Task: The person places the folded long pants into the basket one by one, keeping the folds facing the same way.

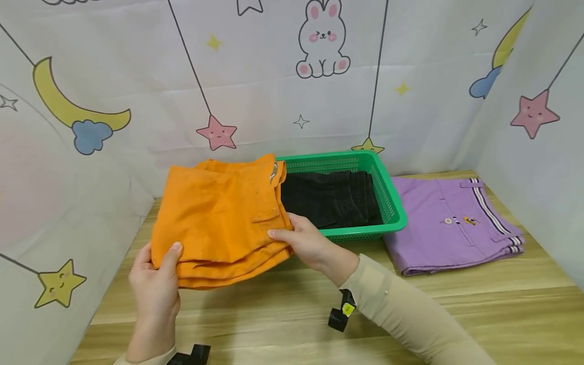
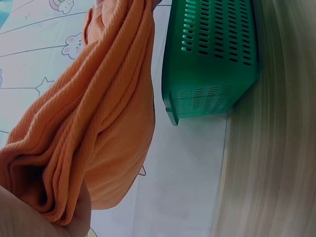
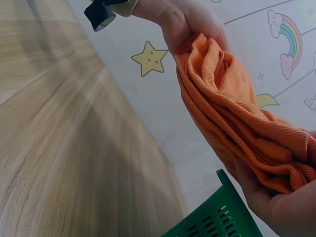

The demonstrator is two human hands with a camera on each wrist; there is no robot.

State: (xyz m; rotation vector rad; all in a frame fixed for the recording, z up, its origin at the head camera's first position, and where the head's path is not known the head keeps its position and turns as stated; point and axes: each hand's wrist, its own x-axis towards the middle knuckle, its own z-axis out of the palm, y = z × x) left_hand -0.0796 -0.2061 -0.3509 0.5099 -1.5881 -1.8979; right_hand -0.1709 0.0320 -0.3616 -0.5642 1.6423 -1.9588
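Both ends of the orange pants were gripped, one by the left hand, the other by the right hand, aloft at the left of the basket. A weak hold could have let the folded layers sag open.

Wood-grain tabletop beneath the right fingers
Green basket stands just beyond them; folded purple garment lies to their right.
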